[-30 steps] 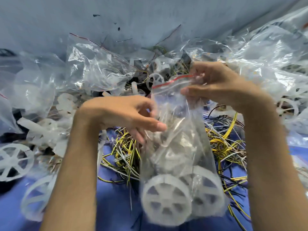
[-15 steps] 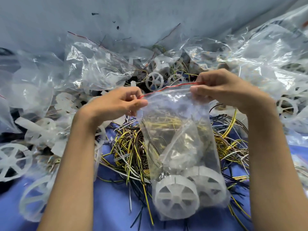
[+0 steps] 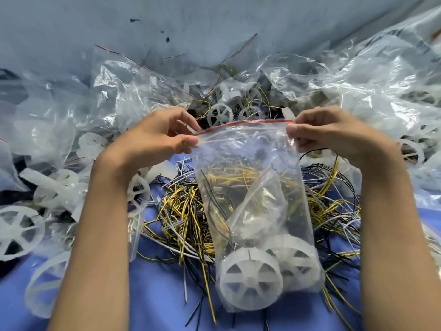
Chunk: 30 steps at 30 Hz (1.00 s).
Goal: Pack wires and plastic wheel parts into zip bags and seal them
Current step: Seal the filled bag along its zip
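A clear zip bag point(image 3: 253, 163) with a red strip along its top hangs between my hands. My left hand point(image 3: 157, 137) pinches its top left corner and my right hand point(image 3: 334, 132) pinches its top right corner, stretching the top edge flat. Inside lie two white plastic wheels point(image 3: 250, 283) at the bottom, yellow and black wires and a smaller clear bag. A loose tangle of yellow, black and white wires point(image 3: 181, 211) lies on the blue cloth point(image 3: 155, 295) behind the bag.
Crumpled clear bags point(image 3: 124, 91) pile up at the back left and back right point(image 3: 381, 80). Several loose white wheels point(image 3: 16, 230) lie at the left, more point(image 3: 220, 114) beyond the bag. A grey wall point(image 3: 214, 25) stands behind.
My left hand rose from the bag's side to its top left corner. Both hands pulled apart, drawing the bag's top taut and flat, and the bag hangs lower and straighter.
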Available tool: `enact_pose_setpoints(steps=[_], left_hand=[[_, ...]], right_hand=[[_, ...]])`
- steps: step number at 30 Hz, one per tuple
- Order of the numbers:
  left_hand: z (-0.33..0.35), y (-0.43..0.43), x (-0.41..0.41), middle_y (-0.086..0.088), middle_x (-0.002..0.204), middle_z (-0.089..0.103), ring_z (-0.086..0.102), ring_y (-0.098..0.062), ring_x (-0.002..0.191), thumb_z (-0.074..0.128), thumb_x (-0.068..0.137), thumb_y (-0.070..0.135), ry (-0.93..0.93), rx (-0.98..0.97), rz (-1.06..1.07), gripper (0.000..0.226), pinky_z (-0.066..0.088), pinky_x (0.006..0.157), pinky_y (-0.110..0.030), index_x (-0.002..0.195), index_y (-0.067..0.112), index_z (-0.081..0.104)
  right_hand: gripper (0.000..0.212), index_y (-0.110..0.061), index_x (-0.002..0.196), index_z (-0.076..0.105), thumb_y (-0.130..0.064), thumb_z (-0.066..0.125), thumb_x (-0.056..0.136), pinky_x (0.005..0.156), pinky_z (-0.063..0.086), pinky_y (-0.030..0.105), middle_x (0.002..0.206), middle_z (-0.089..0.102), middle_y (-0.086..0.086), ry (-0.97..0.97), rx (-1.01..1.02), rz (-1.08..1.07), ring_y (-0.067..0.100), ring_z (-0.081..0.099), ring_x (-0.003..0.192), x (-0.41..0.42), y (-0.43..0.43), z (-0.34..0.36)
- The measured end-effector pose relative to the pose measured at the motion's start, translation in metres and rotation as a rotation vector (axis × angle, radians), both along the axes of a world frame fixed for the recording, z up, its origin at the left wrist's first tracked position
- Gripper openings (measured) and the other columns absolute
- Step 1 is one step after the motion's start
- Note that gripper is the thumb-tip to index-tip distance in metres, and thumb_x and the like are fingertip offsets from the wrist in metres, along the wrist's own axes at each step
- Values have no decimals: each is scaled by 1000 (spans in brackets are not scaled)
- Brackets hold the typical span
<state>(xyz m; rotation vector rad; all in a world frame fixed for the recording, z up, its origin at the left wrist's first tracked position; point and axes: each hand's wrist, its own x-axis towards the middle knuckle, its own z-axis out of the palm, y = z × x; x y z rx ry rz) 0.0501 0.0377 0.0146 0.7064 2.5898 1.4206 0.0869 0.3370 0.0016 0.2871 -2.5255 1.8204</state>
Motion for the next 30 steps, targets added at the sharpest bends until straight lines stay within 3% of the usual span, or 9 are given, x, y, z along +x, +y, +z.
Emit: enact_pose_setpoints(steps=[2, 7, 11, 14, 17, 20, 23, 27, 30], left_hand=[[0, -2, -1, -6, 81, 69, 63, -3, 63, 67, 83, 3, -8, 34, -5, 19, 53, 67, -18, 91, 19, 60], [-3, 1, -2, -4, 76, 66, 59, 5, 55, 66, 82, -2, 18, 2, 53, 22, 49, 63, -13, 84, 18, 56], [-5, 3, -3, -4, 70, 61, 60, 6, 53, 63, 82, -11, 30, -10, 101, 27, 48, 57, -7, 78, 13, 51], [-6, 1, -3, -4, 72, 62, 61, 4, 57, 64, 81, -10, 25, -38, 77, 26, 50, 60, -9, 80, 13, 52], [-7, -2, -3, -1, 78, 68, 65, -1, 68, 70, 80, 3, 5, -17, 51, 20, 54, 68, -15, 92, 14, 60], [-9, -1, -3, 1, 83, 72, 66, -4, 73, 68, 83, 14, -44, -24, 26, 13, 53, 70, -14, 95, 17, 64], [-9, 3, -1, -4, 81, 71, 64, -6, 73, 64, 87, 21, -64, -75, -14, 9, 51, 69, -13, 89, 13, 69], [-9, 5, -1, -10, 80, 68, 60, -5, 68, 63, 87, 19, -55, -114, -15, 12, 49, 67, -13, 85, 9, 69], [-10, 6, -1, -11, 79, 67, 58, -12, 71, 62, 88, 18, -29, -147, -7, 12, 48, 74, -26, 80, 10, 67]], right_hand=[[18, -17, 68, 71, -35, 70, 68, 61, 55, 16, 62, 66, -3, -5, -2, 4, 5, 61, 58, -1, 1, -2], [15, -20, 67, 73, -34, 69, 69, 67, 55, 19, 64, 67, -4, 25, -14, 12, 5, 62, 61, -3, 3, -3], [10, -14, 67, 67, -23, 66, 72, 59, 52, 16, 61, 67, -4, 95, -34, 51, 6, 60, 57, -1, 0, 0], [8, -15, 68, 67, -19, 64, 75, 60, 51, 15, 63, 67, -4, 141, -47, 96, 6, 61, 58, 1, -4, 5], [11, -18, 69, 71, -25, 65, 75, 64, 51, 16, 67, 69, -4, 118, -22, 98, 6, 61, 63, 1, -5, 6], [23, -12, 78, 73, -34, 65, 76, 70, 50, 22, 74, 71, -2, 69, 63, 68, 8, 61, 70, 0, -6, 4], [21, -2, 80, 69, -23, 65, 85, 77, 46, 33, 73, 67, 8, 63, 116, 32, 16, 58, 71, 0, -8, 3], [13, -9, 79, 70, -16, 63, 88, 72, 45, 25, 69, 66, 0, 49, 101, 30, 12, 58, 69, 2, -11, 6], [11, -9, 80, 69, -11, 62, 88, 68, 41, 23, 68, 65, -2, 57, 118, 30, 13, 55, 68, 2, -13, 6]])
